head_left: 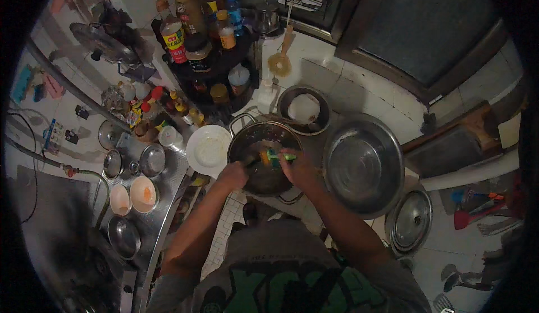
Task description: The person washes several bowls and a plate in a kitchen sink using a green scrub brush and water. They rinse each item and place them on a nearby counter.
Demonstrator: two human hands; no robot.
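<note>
A metal pot with two loop handles (263,186) stands before me. My left hand (234,175) is at its left side, with the fingers around a dark handle-like piece that reaches over the pot; what it belongs to is unclear. Over the inside of the pot, my right hand (293,165) grips a green-handled brush (276,156) with a green and orange head. Whether the brush touches anything is hard to tell. A white plate (207,149) lies just left of the pot, beside my left hand.
Right of the pot is a large metal basin (364,165); behind it stands a smaller dark bowl (304,110). Sauce bottles (173,39) crowd a black rack at the back left. Several bowls, such as a pale one (144,194), rest on the metal counter. Lids (412,222) lie at right.
</note>
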